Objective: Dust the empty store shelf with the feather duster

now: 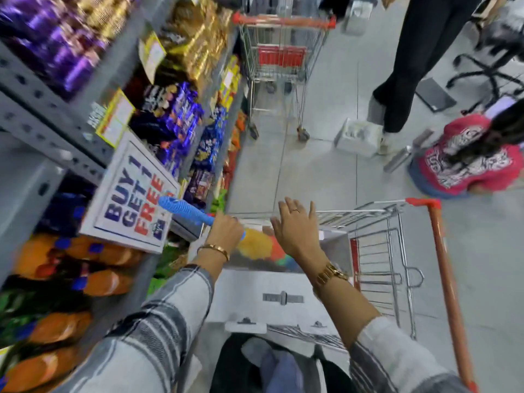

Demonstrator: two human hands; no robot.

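Note:
My left hand point(225, 229) grips a feather duster with a ribbed blue handle point(184, 209) that sticks out up and left toward the shelves. Its yellow, orange and green feathers point(259, 245) point right, just below my right hand point(295, 226). My right hand is open with fingers spread, hovering above the feathers and holding nothing. The grey metal shelving point(48, 131) on the left is packed with goods; no empty shelf shows in this blurred view.
A "BUY 1 GET 1 FREE" sign point(133, 197) hangs off the shelf. A shopping cart with an orange handle point(442, 265) stands before me holding a white box point(272, 299). Another cart point(280, 58) is ahead. One person stands point(408, 66) and another crouches point(470, 163) at right.

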